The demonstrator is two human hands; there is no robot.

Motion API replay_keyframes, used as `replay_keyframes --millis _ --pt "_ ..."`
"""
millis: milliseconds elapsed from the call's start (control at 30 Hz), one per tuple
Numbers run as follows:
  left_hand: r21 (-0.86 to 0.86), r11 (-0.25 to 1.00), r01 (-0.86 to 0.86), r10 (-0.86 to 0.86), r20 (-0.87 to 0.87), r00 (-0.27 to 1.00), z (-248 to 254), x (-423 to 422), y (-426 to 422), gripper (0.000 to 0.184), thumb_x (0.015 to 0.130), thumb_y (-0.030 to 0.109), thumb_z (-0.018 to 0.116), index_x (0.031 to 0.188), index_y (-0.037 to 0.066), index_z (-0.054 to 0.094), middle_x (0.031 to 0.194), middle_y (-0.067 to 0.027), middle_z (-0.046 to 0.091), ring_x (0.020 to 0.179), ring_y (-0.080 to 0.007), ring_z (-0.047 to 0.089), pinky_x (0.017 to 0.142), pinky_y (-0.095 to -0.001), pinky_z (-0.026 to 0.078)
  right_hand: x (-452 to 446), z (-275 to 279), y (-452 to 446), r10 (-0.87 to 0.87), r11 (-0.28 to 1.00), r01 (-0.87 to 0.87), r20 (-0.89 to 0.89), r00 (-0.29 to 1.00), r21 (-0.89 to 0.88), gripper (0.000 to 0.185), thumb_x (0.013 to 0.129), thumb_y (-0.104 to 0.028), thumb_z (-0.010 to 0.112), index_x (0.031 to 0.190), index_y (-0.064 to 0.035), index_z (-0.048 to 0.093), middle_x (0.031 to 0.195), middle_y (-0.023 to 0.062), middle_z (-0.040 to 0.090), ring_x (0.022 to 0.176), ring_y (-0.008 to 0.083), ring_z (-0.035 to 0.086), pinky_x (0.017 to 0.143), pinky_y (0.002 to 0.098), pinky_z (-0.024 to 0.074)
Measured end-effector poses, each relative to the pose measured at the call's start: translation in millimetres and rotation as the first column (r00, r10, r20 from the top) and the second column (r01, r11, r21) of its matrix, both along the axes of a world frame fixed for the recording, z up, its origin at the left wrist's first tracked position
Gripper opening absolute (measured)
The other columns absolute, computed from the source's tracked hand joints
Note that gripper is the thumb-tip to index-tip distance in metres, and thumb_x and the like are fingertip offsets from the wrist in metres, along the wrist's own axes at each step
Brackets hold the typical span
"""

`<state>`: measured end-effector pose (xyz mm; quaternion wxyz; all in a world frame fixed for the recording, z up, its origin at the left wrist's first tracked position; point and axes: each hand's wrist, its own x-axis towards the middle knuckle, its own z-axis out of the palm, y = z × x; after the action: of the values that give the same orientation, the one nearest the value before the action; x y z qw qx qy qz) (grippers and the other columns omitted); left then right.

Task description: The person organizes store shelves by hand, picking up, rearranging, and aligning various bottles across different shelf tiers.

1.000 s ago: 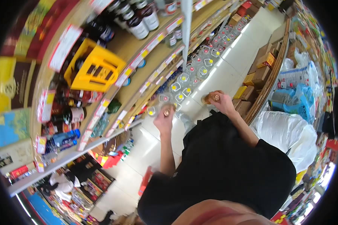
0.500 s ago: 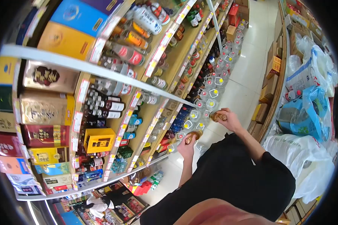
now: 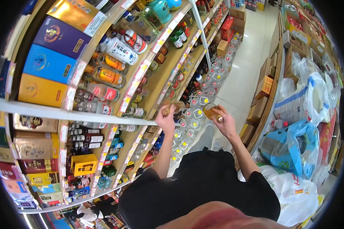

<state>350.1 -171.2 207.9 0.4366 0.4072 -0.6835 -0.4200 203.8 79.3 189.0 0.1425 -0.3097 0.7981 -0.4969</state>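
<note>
My left hand (image 3: 166, 121) is closed around the neck of a glass bottle (image 3: 165, 111) with a gold-brown cap. It is beside the shelf edge, and most of this bottle is blurred or hidden. Farther right, my right hand (image 3: 226, 124) grips a second bottle (image 3: 209, 110) by its neck. Amber liquid shows through its glass, and its cap points toward me. Below and between the hands, rows of large clear jugs (image 3: 195, 101) with white handles and yellow or red caps stand on the floor.
Tall shelves (image 3: 149, 72) of bottles and boxed liquor line my left. A white shelf post (image 3: 80, 117) crosses the view. Cartons (image 3: 264, 86) and a ledge holding plastic bags (image 3: 292, 147) run along the right. The tiled aisle (image 3: 242, 72) lies between. A person in white (image 3: 88, 216) is at the lower left.
My left hand has moved left and up with its bottle, toward the shelf. The right hand still holds its bottle, now tilted so more amber glass shows. The view has shifted along the aisle.
</note>
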Motion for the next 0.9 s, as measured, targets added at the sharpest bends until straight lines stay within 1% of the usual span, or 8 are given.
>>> replay_keyframes --millis 133,267,500,533,667,733,800,900 --pt "-0.210 0.975 -0.077 0.073 -0.028 0.997 -12 -70 -52 0.020 0.084 0.010 0.086 0.096 0.001 0.072 0.089 -0.0010 0.069 0.078 -0.0079 0.060 0.069 -0.0265 0.051 -64 8 -60 0.013 0.999 -0.016 -0.074 0.997 -0.036 0.041 0.087 -0.025 0.076 0.126 -0.0190 0.070 0.146 0.0144 0.057 0.120 0.0385 0.064 0.098 0.0436 0.0547" --pt "-0.116 0.981 -0.154 0.131 -0.186 0.974 -17 -141 -113 0.018 0.084 0.009 0.085 0.094 0.000 0.072 0.083 -0.0033 0.069 0.074 -0.0096 0.060 0.068 -0.0280 0.051 -129 26 -154 0.091 0.990 -0.104 -0.136 0.987 -0.092 0.039 0.087 -0.025 0.076 0.125 -0.0184 0.070 0.146 0.0122 0.058 0.120 0.0370 0.064 0.098 0.0434 0.0547" --pt "-0.154 0.948 -0.278 0.257 -0.140 0.956 -25 -216 -195 0.023 0.083 0.012 0.086 0.098 -0.001 0.075 0.090 -0.0079 0.075 0.071 -0.0131 0.063 0.064 -0.0324 0.052 -228 59 -313 0.351 0.927 -0.371 -0.240 0.905 -0.043 0.041 0.088 -0.027 0.075 0.126 -0.0133 0.069 0.142 0.0157 0.059 0.116 0.0392 0.065 0.098 0.0421 0.0545" --pt "-0.119 0.967 -0.226 0.230 0.016 0.973 -23 -215 -200 0.027 0.083 0.011 0.086 0.103 -0.003 0.075 0.095 -0.0097 0.077 0.073 -0.0134 0.064 0.063 -0.0336 0.052 -234 59 -328 0.374 0.916 -0.397 -0.249 0.893 -0.051 0.041 0.088 -0.027 0.075 0.125 -0.0127 0.069 0.141 0.0161 0.060 0.115 0.0394 0.065 0.097 0.0425 0.0546" --pt "-0.042 0.970 -0.240 0.224 -0.232 0.946 -14 -249 -216 0.031 0.090 0.022 0.081 0.110 -0.001 0.073 0.096 -0.0153 0.076 0.075 -0.0184 0.068 0.060 -0.0338 0.051 -263 46 -384 0.402 0.908 -0.419 -0.281 0.871 0.000 0.040 0.088 -0.029 0.073 0.121 -0.0076 0.069 0.133 0.0179 0.064 0.107 0.0388 0.067 0.091 0.0449 0.0558" --pt "-0.247 0.942 -0.229 0.254 0.076 0.964 -45 -249 -231 0.030 0.094 0.027 0.075 0.111 0.002 0.073 0.099 -0.0166 0.075 0.078 -0.0242 0.070 0.063 -0.0380 0.052 -279 39 -408 0.434 0.901 -0.422 -0.255 0.864 0.104 0.039 0.088 -0.032 0.073 0.117 -0.0066 0.070 0.124 0.0197 0.067 0.102 0.0393 0.068 0.088 0.0462 0.0563" --pt "-0.162 0.956 -0.245 0.290 0.395 0.871 -52 -248 -233 0.034 0.099 0.036 0.065 0.114 0.006 0.072 0.103 -0.0171 0.075 0.085 -0.0357 0.071 0.070 -0.0460 0.054 -284 52 -417 0.446 0.893 -0.427 -0.151 0.882 0.140 0.037 0.088 -0.036 0.071 0.110 -0.0061 0.071 0.105 0.0219 0.072 0.092 0.0397 0.070 0.082 0.0484 0.0569" --pt "-0.234 0.923 -0.306 0.380 0.431 0.818 -64 -262 -243 0.034 0.096 0.035 0.069 0.109 0.004 0.072 0.101 -0.0182 0.075 0.086 -0.0392 0.071 0.073 -0.0488 0.054 -298 40 -440 0.521 0.833 -0.476 -0.113 0.846 0.283 0.035 0.088 -0.034 0.069 0.110 -0.0070 0.073 0.102 0.0213 0.072 0.096 0.0408 0.069 0.086 0.0497 0.0557"
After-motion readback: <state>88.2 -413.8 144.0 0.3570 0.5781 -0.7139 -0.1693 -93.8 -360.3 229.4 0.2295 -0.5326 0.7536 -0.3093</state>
